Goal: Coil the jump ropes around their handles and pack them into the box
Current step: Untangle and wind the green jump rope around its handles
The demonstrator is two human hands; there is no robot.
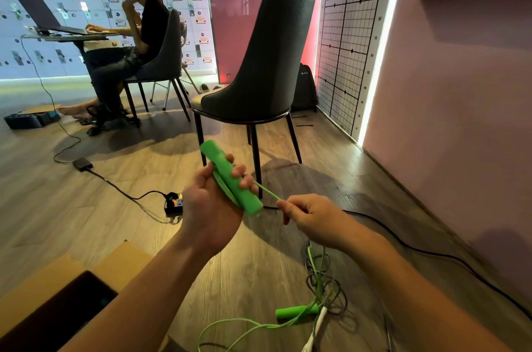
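Note:
My left hand (211, 202) grips a pair of green foam jump-rope handles (230, 176), held side by side and tilted, with some rope wound under the fingers. A thin green rope (266, 192) runs taut from the handles to my right hand (309, 219), which pinches it between thumb and fingers. On the floor below lies another green handle (296, 312) with loose green rope (230, 325), tangled with a grey rope (331, 288) and a white handle (318, 325). The open cardboard box (57, 294) sits at the lower left, its inside dark.
An empty dark chair (259, 78) stands just beyond my hands. A seated person works at a laptop on a small table (72, 36) at the far left. A power strip (174, 203) and black cables (417, 248) lie on the wooden floor. A pink wall closes the right side.

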